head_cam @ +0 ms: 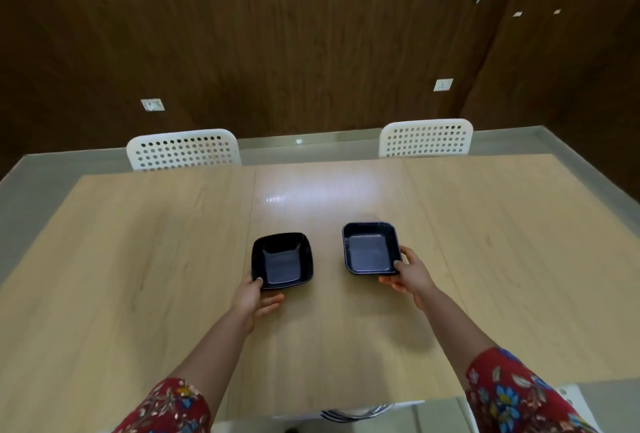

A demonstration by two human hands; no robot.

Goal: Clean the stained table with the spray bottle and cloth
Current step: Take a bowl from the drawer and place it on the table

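Head | left grip (254, 299) holds left black dish (282, 261) | right grip (410, 275) holds right black dish (369, 249)

2 black bowls (282, 261) (370, 248), 2 hands (254, 297) (410, 276), 1 table (138, 259), 2 far chairs (183, 150) (426, 138)

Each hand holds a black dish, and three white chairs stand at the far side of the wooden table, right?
Not three: the head view shows two white chairs beyond the table, a left chair and a right chair. The left hand holds the left dish, the right hand the right dish.
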